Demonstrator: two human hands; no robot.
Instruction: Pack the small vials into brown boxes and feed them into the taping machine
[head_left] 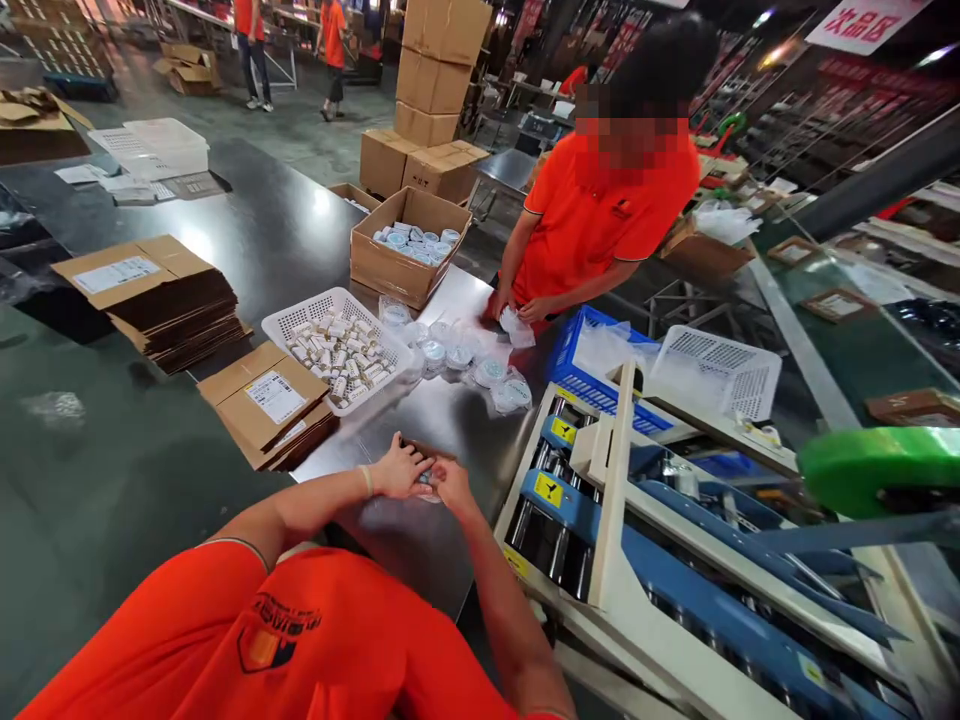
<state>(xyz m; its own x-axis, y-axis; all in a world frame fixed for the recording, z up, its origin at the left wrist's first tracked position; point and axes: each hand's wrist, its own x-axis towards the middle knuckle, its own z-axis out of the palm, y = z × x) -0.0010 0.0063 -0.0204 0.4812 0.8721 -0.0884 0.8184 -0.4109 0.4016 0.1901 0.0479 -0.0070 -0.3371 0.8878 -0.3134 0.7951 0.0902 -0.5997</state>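
The left hand, fingers spread, lies on a small carton upon the desk; the right hand bends its fingers there, its grip unclear. A sign reads "次品区"; the labels are unreadable.

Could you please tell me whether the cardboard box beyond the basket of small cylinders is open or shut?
Open: the cardboard box has its top uncovered, and round pale items show inside.
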